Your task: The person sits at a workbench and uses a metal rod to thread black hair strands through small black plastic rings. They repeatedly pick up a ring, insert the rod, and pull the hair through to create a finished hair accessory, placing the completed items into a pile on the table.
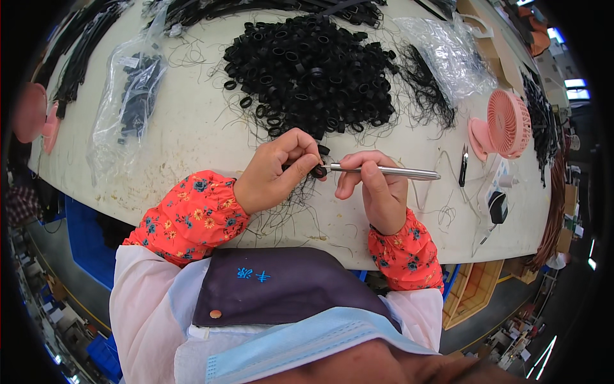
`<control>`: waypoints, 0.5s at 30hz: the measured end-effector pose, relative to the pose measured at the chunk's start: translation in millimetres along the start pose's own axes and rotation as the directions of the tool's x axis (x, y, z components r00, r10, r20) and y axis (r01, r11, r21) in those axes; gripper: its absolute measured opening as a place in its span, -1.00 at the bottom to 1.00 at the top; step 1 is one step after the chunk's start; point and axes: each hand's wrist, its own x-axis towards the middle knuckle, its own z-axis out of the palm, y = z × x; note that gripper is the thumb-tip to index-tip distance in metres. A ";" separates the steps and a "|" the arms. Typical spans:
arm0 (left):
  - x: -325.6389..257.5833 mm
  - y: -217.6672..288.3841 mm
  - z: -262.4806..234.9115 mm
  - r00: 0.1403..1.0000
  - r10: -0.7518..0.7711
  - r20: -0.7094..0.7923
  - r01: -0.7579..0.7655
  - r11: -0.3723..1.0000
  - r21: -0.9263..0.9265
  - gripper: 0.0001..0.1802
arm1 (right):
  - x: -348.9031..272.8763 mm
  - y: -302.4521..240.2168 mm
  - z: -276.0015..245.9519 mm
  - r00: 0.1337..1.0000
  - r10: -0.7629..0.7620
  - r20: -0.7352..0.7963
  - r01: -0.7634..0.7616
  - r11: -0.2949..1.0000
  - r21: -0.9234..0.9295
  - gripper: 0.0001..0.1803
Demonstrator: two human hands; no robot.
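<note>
My left hand (276, 171) pinches a small black loop (318, 171) between thumb and fingers, close in front of a large heap of black loops (313, 70). A slim silver pen-like tool (390, 171) lies in my right hand (377, 189), fingers closed round its shaft. Its thin tip points left and meets the loop, though whether it is inside the loop or only against it I cannot tell. Loose black threads (288, 214) lie on the table below my hands.
On the pale table (192, 115) stand a pink fan (508, 125) at right and another pink fan (32, 115) at left. Clear plastic bags (128, 96) lie either side of the heap. Black-handled snips (463, 168) and a small black device (497, 208) lie at right.
</note>
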 end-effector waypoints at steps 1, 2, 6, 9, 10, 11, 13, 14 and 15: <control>-0.1 1.2 0.0 1.000 0.007 -0.003 -0.007 1.000 0.017 -0.89 | 0.3 0.0 1.2 1.000 0.000 -0.011 0.000 1.000 -0.021 -0.65; -0.1 1.8 0.0 1.000 0.014 -0.005 -0.014 0.999 0.034 -0.89 | 0.5 0.0 1.8 1.000 0.000 -0.022 -0.001 0.999 -0.043 -0.64; -0.2 -0.1 -0.3 1.000 0.011 -0.006 -0.011 1.000 0.024 -0.89 | 0.7 0.0 -0.7 1.000 0.009 0.009 -0.009 1.000 0.011 -0.67; 0.0 -2.3 0.4 1.000 0.010 -0.002 -0.010 1.000 -0.019 -0.89 | 0.0 -0.3 -1.1 1.000 0.007 0.003 -0.007 1.000 -0.001 -0.66; 0.0 -2.6 0.6 1.000 0.008 -0.001 -0.008 1.000 -0.028 -0.89 | -0.5 -0.1 -1.4 1.000 -0.003 -0.001 0.003 1.000 0.000 -0.66; -0.2 -2.8 0.4 1.000 0.008 -0.003 -0.008 0.999 -0.034 -0.89 | -0.3 0.7 -1.5 1.000 -0.015 -0.001 0.015 1.000 0.002 -0.66; 0.1 -3.5 0.6 1.000 0.021 -0.022 -0.021 0.999 -0.024 -0.89 | -0.1 4.0 -1.9 0.997 -0.065 -0.030 0.065 0.998 -0.016 -0.71; 0.6 -3.9 0.9 0.999 0.027 -0.032 -0.027 0.999 -0.019 -0.90 | 0.7 4.2 -2.0 0.995 -0.090 -0.044 0.089 0.996 -0.026 -0.74; 0.7 -4.3 1.2 0.999 0.018 -0.048 -0.018 1.000 -0.002 -0.90 | 1.0 3.0 1.7 0.991 -0.123 -0.055 0.114 0.983 -0.144 -0.77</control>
